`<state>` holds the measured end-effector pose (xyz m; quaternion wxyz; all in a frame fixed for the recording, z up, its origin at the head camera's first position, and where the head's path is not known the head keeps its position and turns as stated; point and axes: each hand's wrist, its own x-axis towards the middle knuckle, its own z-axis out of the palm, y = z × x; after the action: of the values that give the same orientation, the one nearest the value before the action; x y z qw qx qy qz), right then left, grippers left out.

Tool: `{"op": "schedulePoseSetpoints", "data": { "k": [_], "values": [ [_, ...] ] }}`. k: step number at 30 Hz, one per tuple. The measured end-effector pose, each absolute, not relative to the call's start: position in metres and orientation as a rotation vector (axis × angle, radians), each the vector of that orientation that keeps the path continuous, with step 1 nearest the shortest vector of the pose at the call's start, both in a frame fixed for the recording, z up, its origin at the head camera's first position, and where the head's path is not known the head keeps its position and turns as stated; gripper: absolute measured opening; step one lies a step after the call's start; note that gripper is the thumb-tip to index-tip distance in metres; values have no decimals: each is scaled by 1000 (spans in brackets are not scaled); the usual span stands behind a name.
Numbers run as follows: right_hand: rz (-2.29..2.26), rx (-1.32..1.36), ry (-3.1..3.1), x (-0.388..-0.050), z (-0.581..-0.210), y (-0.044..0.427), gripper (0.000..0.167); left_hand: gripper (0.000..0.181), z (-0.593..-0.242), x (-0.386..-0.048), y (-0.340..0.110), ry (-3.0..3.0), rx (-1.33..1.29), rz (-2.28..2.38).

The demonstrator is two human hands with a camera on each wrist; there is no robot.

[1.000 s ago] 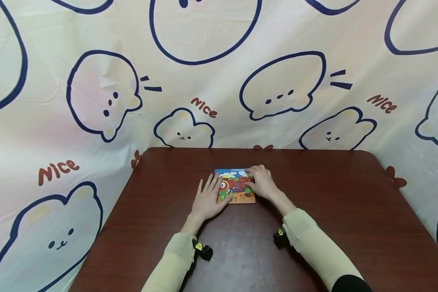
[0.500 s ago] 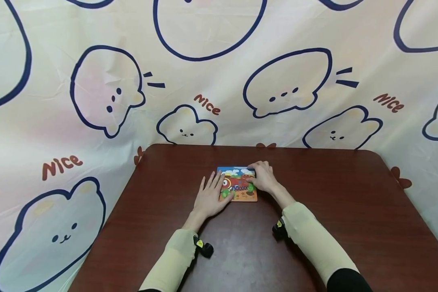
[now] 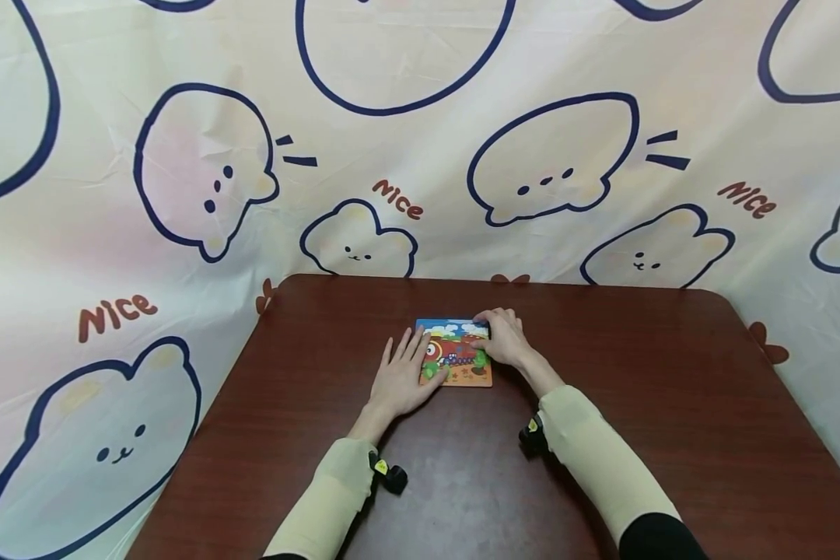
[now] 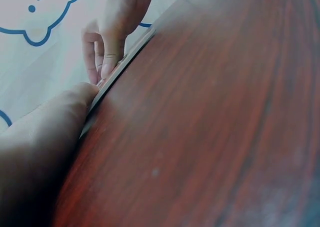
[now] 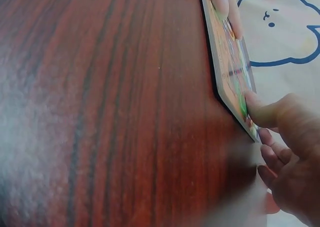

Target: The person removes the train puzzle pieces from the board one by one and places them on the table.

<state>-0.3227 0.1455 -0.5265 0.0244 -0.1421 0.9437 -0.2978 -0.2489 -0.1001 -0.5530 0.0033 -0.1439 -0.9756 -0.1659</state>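
Only view shifted; left hand [image 3: 396, 386] spread, right hand [image 3: 507, 342] pinching board [image 3: 458, 355], sky-side away, long axis unclear.

Multicoloured picture board [image 3: 456, 356], brown grained table [image 3: 455, 474], pale green sleeves [image 3: 605, 459], cream cartoon backdrop [image 3: 392, 152]

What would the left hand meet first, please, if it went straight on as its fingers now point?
Past the picture board under the left hand, the patterned cloth likely comes first across the tabletop, though depth there is unclear.

"Nice" [image 3: 398, 200] (thrice) on the backdrop [image 3: 420, 155]
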Motion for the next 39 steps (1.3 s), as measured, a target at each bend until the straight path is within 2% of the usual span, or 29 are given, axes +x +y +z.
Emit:
{"op": "schedulePoseSetpoints", "data": {
  "k": [11,23,31,39],
  "values": [
    [-1019,-480,2874,-322,-529,142,40,90,-554,-250,-102,-3048,-455,-544],
    [-1189,-412,2793,-317,-533,140,46,91,-554,-247,-100,-3071,-443,-534],
    [-1344,-439,2714,-319,-532,150,44,92,-552,-247,-100,-3089,-441,-526],
    [-1398,-472,2666,-320,-532,155,54,91,-553,-249,-100,-3080,-430,-529]
  ]
}}
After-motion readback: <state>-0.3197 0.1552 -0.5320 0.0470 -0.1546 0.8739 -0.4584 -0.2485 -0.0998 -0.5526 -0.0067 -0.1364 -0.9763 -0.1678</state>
